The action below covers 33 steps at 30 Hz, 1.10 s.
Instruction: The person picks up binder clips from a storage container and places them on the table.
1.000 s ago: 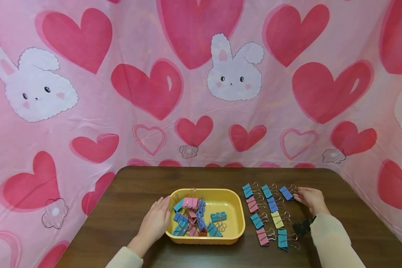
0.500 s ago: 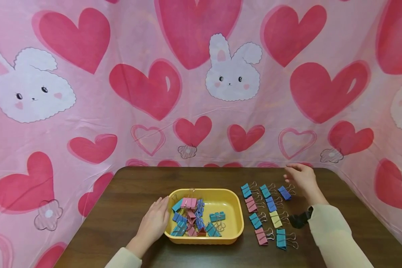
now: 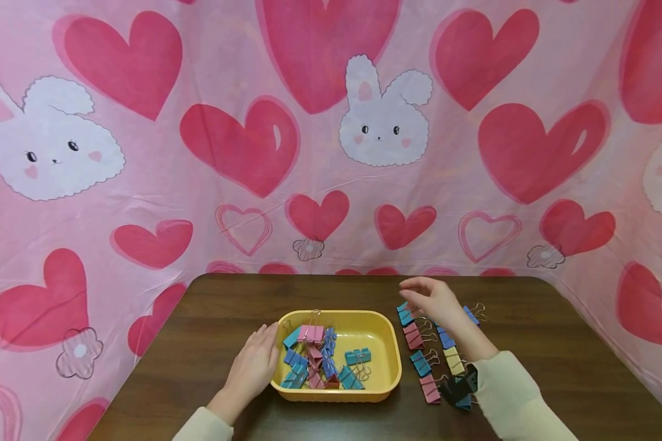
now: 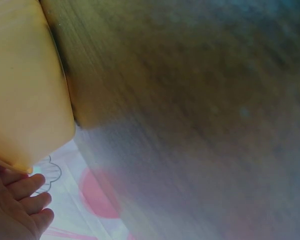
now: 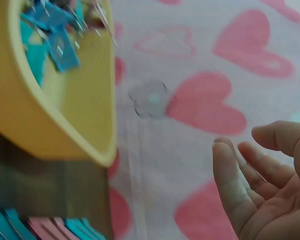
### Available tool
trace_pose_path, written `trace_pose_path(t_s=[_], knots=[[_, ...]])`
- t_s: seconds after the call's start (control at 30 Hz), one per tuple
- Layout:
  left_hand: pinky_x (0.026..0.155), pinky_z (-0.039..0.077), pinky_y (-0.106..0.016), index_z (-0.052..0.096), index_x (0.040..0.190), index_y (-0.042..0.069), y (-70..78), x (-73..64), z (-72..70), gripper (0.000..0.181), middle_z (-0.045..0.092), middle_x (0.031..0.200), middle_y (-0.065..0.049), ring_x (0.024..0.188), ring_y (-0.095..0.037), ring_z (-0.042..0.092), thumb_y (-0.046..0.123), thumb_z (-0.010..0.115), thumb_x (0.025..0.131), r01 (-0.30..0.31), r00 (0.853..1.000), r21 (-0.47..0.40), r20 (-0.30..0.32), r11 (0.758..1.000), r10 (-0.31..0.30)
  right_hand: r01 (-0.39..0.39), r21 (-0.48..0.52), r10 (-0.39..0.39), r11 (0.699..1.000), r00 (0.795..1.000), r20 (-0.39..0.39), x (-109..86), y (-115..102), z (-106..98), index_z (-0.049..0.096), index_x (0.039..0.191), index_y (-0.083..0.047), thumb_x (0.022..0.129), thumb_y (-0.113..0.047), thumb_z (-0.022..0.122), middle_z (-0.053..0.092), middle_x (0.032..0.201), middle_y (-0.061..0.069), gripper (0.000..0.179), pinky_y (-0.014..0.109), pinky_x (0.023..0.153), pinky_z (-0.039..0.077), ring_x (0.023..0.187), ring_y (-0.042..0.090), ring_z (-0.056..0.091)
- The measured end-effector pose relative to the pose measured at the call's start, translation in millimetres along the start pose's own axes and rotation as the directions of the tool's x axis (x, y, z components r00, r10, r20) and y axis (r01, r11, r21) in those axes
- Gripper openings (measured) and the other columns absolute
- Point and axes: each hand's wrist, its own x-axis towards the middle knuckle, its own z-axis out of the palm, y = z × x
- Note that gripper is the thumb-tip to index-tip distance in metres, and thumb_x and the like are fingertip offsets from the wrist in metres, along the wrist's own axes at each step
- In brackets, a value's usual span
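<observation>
Yellow tray point(image 3: 384, 340): on the wooden surface point(image 3: 209, 321), with piled binder clips point(image 3: 311, 334) mostly in its left half.
Loose clips point(image 3: 414, 337): right of the tray, 4 in the nearest column, others partly hidden.
Left hand point(image 3: 254, 358): fingers extended, touching the tray's left rim.
Right hand point(image 3: 440, 306): thumb and forefinger apart, over the loose clips' far end.
</observation>
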Motion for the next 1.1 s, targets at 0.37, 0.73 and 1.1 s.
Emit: trace_pose_path(t_s=[0.37,0.73,1.1], knots=[[0.103,0.030,-0.046,0.050,0.127,-0.006,-0.2,-1.5,-0.4,0.041,0.052,0.128,-0.017,0.123,-0.033,0.042,0.014,0.050,0.091,-0.001,1.000,0.006,-0.009,1.000,0.001,0.011,-0.056,0.006,0.998,0.954,0.298,-10.5,13,59,0.061,0.100,0.007,0.087,-0.007,0.061,0.059,0.074,0.007,0.019,0.039,0.056,0.055,0.067,0.035,0.062],[0.103,0.030,-0.046,0.050,0.128,-0.006,0.8,-0.9,-1.2,0.042,0.052,0.128,-0.018,0.123,-0.033,0.041,0.014,0.050,0.091,0.003,1.000,0.001,-0.004,1.000,-0.003,0.051,-0.167,0.025,0.985,0.904,0.426,-21.5,24,90,0.062,0.087,0.006,0.081,0.000,0.064,0.058,0.065,0.009,0.008,0.031,0.048,0.052,0.051,0.015,0.056],[0.104,0.029,-0.046,0.049,0.129,-0.005,1.2,0.2,-0.8,0.042,0.051,0.129,-0.017,0.124,-0.033,0.040,0.015,0.049,0.092,0.017,1.000,-0.002,0.015,1.000,-0.017,0.096,-0.299,0.014,0.949,0.938,0.346,-22.4,32,102,0.064,0.082,0.004,0.076,0.004,0.063,0.053,0.062,-0.002,0.006,0.025,0.046,0.048,0.050,0.010,0.049]])
